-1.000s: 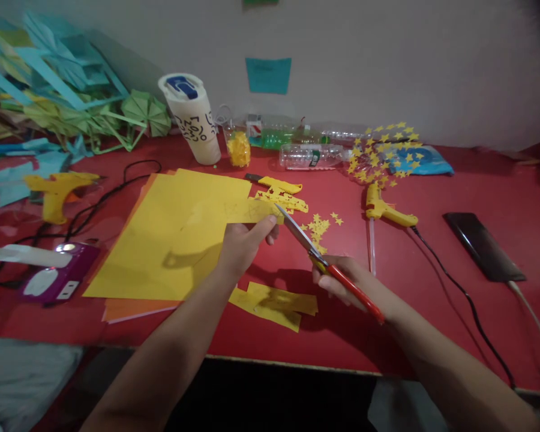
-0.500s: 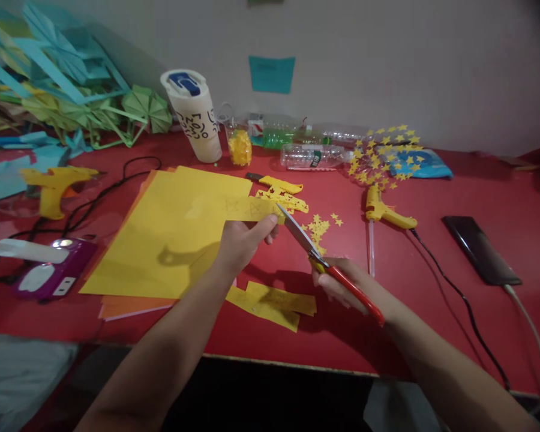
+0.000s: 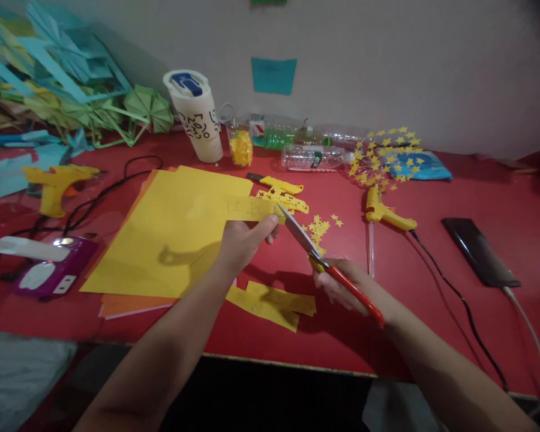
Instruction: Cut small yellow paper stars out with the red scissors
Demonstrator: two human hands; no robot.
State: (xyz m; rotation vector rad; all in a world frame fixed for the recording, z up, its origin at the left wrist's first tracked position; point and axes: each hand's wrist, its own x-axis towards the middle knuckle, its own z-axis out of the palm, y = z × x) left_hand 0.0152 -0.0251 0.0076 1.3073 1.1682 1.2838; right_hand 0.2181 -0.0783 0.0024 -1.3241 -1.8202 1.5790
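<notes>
My left hand pinches a yellow paper strip with stars drawn on it, held over a stack of yellow sheets. Red-handled scissors are gripped in my right hand, their blade tips at the right end of the strip near my left thumb. Below the hands lie more yellow strips with faint drawn lines. Cut-out yellow stars form a small pile just beyond the scissors. Star-punched paper scraps rest behind the strip, beside a yellow utility knife.
Glue guns lie left and right, both with cords. A phone and a purple power strip flank the red table. Along the wall stand a white tumbler, plastic bottles and folded paper shapes.
Both hands, the strip and the scissors stay nearly in place. The camera view has shifted very slightly.
</notes>
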